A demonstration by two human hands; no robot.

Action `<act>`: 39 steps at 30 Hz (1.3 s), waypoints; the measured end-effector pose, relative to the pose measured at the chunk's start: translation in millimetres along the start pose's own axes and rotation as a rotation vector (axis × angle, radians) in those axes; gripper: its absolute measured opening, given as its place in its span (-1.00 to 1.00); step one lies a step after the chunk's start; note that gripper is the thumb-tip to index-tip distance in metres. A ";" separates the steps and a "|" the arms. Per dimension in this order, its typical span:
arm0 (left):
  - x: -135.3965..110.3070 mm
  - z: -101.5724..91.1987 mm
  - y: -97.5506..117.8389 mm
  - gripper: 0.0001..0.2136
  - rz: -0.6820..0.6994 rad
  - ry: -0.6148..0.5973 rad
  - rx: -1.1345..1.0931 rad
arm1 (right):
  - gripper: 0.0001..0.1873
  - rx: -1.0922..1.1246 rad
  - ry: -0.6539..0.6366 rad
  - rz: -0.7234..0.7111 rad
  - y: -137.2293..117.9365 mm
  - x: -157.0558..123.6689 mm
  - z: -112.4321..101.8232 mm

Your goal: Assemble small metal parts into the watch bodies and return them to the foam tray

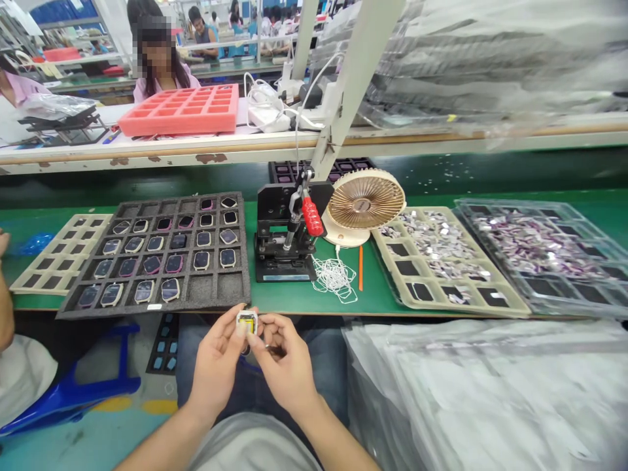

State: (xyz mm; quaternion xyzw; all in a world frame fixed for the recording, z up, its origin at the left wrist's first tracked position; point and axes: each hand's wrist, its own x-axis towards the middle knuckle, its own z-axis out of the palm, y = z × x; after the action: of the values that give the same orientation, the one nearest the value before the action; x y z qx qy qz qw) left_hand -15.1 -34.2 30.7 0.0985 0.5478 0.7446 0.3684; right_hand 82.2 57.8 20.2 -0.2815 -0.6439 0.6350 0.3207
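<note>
Head view: left grip (216, 360) and right grip (284, 363) both narrow, pinched together on one small square watch case (246, 322) with a yellow centre, between the grips, though its exact kind is hard to tell at this size; beyond the grips, on the green surface (373, 294), one black foam tray (152, 303) with roughly two dozen cases; ahead and right, one red-handled hand press (313, 216) and one desk fan (366, 199); to the far left, one beige tray (59, 255); to the far right, another beige tray (441, 294) and one clear plastic tray (540, 252).

The left hand (216, 363) and right hand (289, 366) pinch a small square watch case (247, 322) just off the edge of the green bench (343, 301), beside a black foam tray (230, 288) holding rows of similar cases; a hand press (282, 239) and a small fan (366, 199) stand farther along.
</note>
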 end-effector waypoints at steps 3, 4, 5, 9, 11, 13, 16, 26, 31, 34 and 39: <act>0.9 -0.1 -3.0 -0.50 0.008 -0.020 0.002 | -0.71 0.064 0.013 0.042 0.8 -1.5 1.2; 1.0 -0.1 -4.3 -0.50 0.011 -0.005 0.002 | -0.71 0.087 0.015 0.059 1.2 -2.5 2.0; 1.2 -0.1 -5.5 -0.52 0.011 0.016 0.002 | -0.71 0.106 0.019 0.074 1.5 -3.7 3.2; 1.8 0.2 -6.6 -0.55 -0.028 0.017 -0.017 | -0.72 0.141 0.046 0.097 2.8 -6.9 7.4; 2.8 0.3 -4.3 -0.54 -0.066 -0.042 -0.032 | -0.72 0.133 0.054 0.093 4.2 -6.6 6.5; 4.0 0.5 -1.4 -0.53 -0.101 -0.088 -0.032 | -0.70 0.103 0.039 0.101 6.2 -4.4 0.7; 5.1 0.9 1.6 -0.56 -0.145 -0.092 -0.056 | -0.65 0.107 -0.016 0.129 9.5 4.3 -20.3; 3.0 4.3 9.4 -0.64 -0.328 -0.159 -0.117 | -0.44 -0.616 0.352 -0.147 21.0 50.8 -95.9; 3.0 4.7 12.8 -0.69 -0.374 -0.161 -0.092 | -0.70 -0.623 0.213 -0.240 32.4 48.7 -105.9; 1.7 4.6 11.0 -0.61 -0.308 -0.127 -0.017 | -0.80 -0.503 0.177 -0.258 24.6 35.6 -104.1; -1.3 9.5 9.0 -0.55 -0.196 -0.112 0.106 | -0.55 -0.254 -0.046 -0.436 -3.3 -1.3 -72.9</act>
State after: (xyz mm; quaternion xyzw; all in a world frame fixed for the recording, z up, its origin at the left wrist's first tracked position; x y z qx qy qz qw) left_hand -12.9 -29.1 42.6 0.1055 0.5721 0.6683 0.4637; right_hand 139.3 103.1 22.6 -0.1597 -0.7711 0.4712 0.3974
